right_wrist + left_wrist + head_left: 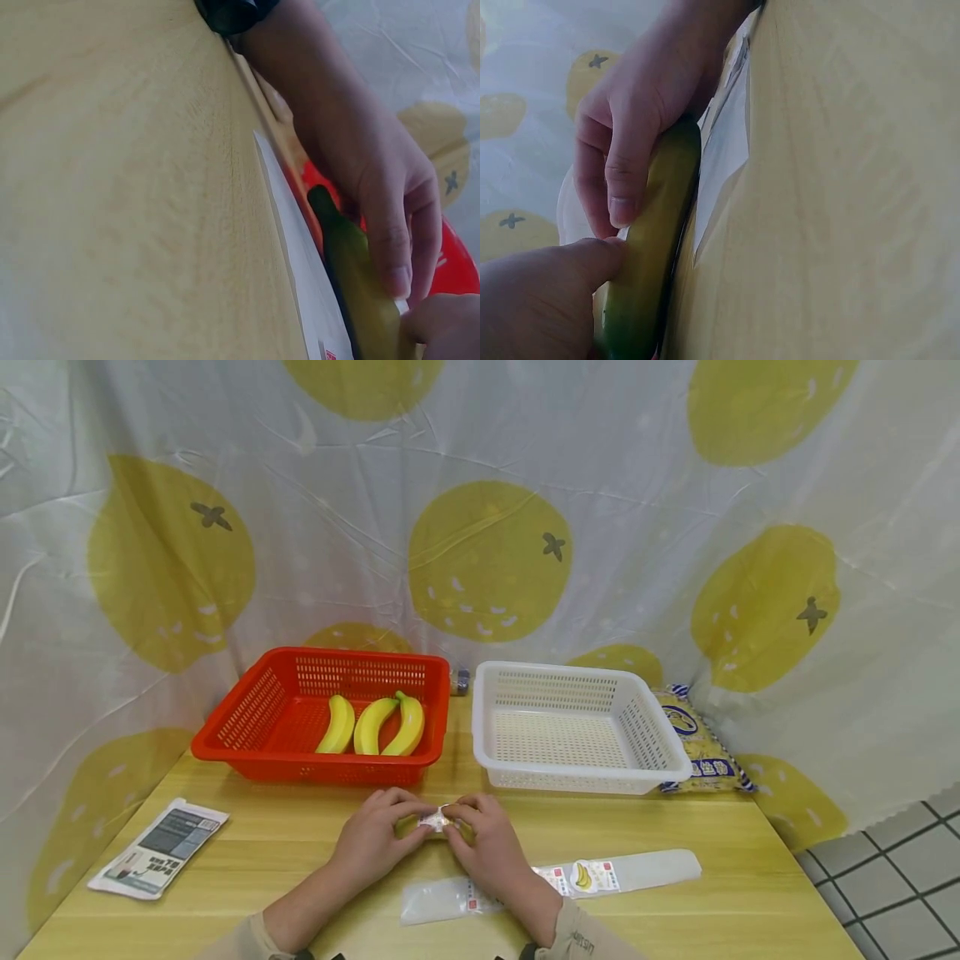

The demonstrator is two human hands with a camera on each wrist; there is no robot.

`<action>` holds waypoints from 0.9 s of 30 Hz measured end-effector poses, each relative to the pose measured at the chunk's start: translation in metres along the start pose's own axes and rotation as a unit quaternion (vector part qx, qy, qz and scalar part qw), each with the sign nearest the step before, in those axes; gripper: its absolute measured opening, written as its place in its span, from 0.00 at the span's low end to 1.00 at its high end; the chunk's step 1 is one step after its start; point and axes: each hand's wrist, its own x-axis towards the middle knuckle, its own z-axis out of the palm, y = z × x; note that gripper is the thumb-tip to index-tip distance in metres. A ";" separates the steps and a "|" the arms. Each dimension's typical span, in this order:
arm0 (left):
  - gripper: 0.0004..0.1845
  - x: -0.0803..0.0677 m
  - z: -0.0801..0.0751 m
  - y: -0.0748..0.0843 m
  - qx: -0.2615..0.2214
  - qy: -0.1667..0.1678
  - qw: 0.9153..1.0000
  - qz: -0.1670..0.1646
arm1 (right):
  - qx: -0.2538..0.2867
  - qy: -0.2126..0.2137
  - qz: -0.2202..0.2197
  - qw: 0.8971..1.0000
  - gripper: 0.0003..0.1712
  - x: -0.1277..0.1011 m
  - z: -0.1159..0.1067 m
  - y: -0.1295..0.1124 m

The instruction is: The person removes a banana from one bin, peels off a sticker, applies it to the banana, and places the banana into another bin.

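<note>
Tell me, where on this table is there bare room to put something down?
Bare wood lies between the leaflet and the left hand, and right of the plastic bag. The white basket is empty. It is crowded where both hands, left and right hand, hold a banana.

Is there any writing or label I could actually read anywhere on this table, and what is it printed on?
No text can be read for sure.
Right sleeve cuff: small dark lettering, too blurred.
Leaflet: printed blocks, too small.
Clear plastic bag: banana picture sticker with red marks, no legible words.
Yellow packet behind the white basket: blue logo and characters, blurred.
Small white label between the left hand and right hand: unreadable.
</note>
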 end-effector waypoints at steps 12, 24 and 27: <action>0.18 0.003 0.000 0.001 -0.041 -0.032 0.998 -0.043 | -0.036 -0.031 0.046 0.998 0.16 0.003 -0.003 -0.006; 0.17 0.004 -0.002 -0.001 -0.044 -0.020 0.996 -0.071 | -0.035 -0.036 0.088 0.995 0.20 0.001 -0.005 -0.007; 0.16 0.003 -0.002 -0.001 -0.047 -0.009 0.996 -0.070 | -0.055 -0.022 0.088 0.994 0.21 -0.001 -0.006 -0.006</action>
